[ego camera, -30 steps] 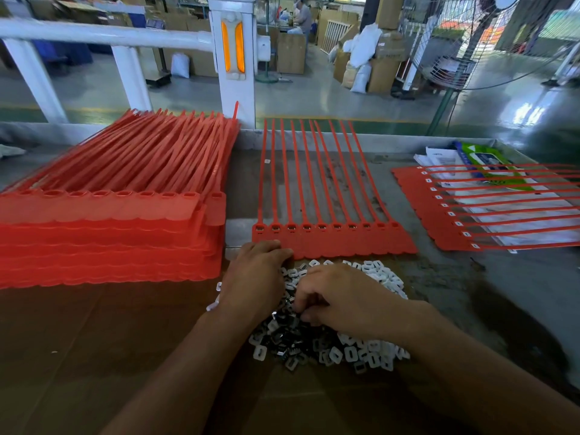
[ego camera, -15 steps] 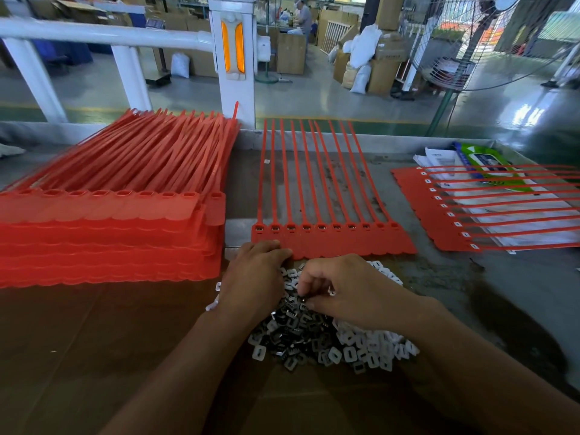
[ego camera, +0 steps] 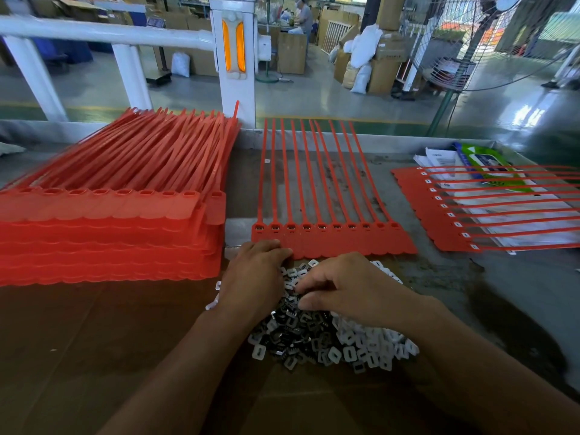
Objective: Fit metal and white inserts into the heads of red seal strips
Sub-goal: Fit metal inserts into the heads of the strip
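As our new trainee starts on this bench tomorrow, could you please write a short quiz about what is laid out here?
1. True or false: the pile of inserts lies by the near edge of the middle sheet of strips.
2. Where is the tall stack of strips? A. left of the pile; B. right of the pile; C. on the floor.
3. What colour are the inserts showing in the heads of the right sheet?
Key: 1 true; 2 A; 3 white.

Insert pile partly covered, right strips cropped
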A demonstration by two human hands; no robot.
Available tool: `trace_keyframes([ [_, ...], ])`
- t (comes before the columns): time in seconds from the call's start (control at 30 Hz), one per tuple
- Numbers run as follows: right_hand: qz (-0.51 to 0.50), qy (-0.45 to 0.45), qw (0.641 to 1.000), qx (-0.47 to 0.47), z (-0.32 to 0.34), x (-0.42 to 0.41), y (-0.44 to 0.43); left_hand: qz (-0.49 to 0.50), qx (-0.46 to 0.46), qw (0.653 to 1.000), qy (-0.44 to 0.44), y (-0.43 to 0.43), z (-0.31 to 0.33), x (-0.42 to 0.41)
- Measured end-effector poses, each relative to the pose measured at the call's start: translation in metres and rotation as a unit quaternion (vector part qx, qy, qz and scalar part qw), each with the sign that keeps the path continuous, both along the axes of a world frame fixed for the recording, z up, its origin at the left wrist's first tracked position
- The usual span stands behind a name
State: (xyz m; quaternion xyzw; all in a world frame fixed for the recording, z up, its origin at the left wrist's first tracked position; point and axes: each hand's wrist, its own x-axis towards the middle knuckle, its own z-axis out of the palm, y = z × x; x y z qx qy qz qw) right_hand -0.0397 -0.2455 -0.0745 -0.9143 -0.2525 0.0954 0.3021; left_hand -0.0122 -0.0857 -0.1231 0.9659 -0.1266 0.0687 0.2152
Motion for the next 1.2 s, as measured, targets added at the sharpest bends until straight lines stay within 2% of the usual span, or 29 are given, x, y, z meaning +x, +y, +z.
trace_keyframes([
  [0.33,-0.01,-0.04,0.999,0.002,0.008,0.001,-0.007,0.0,-0.002,1.0,-0.004,0.0,-0.002,0.001],
  [0.47,-0.11,-0.049,0.992,0.043,0.015,0.016,-0.027,0.004,-0.009,1.0,0.002,0.0,-0.003,0.002],
  [0.57,-0.202,-0.068,0.972,0.099,0.016,0.032,-0.05,0.003,-0.01,1.0,-0.002,0.0,-0.003,0.002],
  [0.73,-0.323,-0.063,0.936,0.125,0.004,0.06,-0.087,0.003,-0.017,1.0,0.0,0.0,-0.003,0.001],
  [1.0,-0.387,-0.027,0.912,0.134,-0.005,0.084,-0.103,0.006,-0.021,1.0,0.005,0.0,-0.003,0.001],
  [1.1,-0.387,-0.03,0.916,0.099,-0.008,0.089,-0.104,0.005,-0.018,1.0,0.004,0.0,-0.002,0.001],
  [1.2,-0.392,-0.008,0.914,0.106,-0.011,0.092,-0.103,0.005,-0.018,1.0,0.005,0.0,-0.002,0.0],
])
